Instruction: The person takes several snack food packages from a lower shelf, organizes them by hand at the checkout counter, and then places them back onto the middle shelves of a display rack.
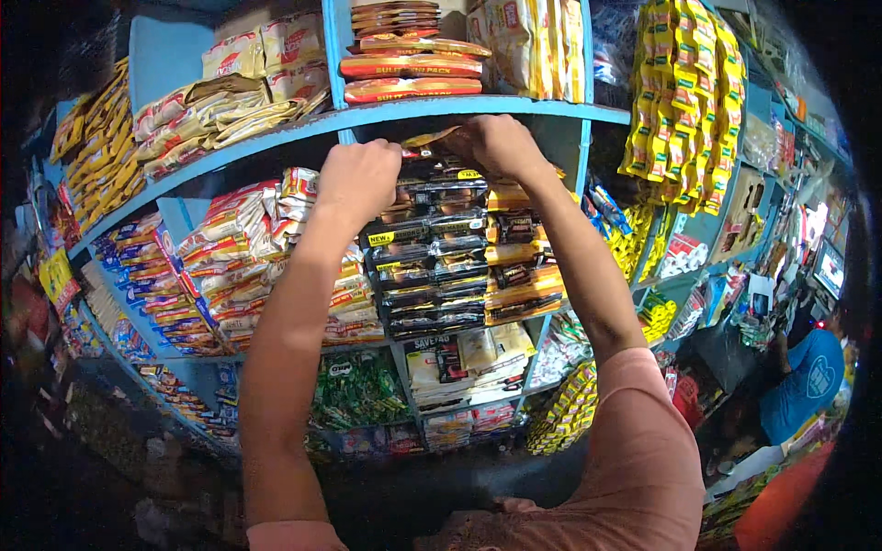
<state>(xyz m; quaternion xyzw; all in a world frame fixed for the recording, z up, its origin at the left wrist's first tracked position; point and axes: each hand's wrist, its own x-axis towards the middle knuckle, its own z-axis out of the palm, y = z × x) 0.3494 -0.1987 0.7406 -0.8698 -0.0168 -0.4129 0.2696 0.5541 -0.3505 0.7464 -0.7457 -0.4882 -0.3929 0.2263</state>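
Both my arms reach up to a blue shelf compartment filled with stacked black sachet packs [434, 255] and orange-and-black packs [524, 275]. My right hand [496, 146] grips a dark and gold sachet pack [433, 138] at the top of the stack, just under the shelf board. My left hand [362, 178] is curled at the upper left of the same stack, by the pack's left end; its fingertips are hidden, so its hold is unclear. White and red coffee sachets [234, 255] fill the space left of my left forearm.
Above runs a blue shelf board [441, 107] bearing red packs [412, 67]. Yellow sachet strips [682, 103] hang at the upper right. Green packs [362, 392] lie in a lower compartment. A person in a blue shirt [809, 382] is at the far right.
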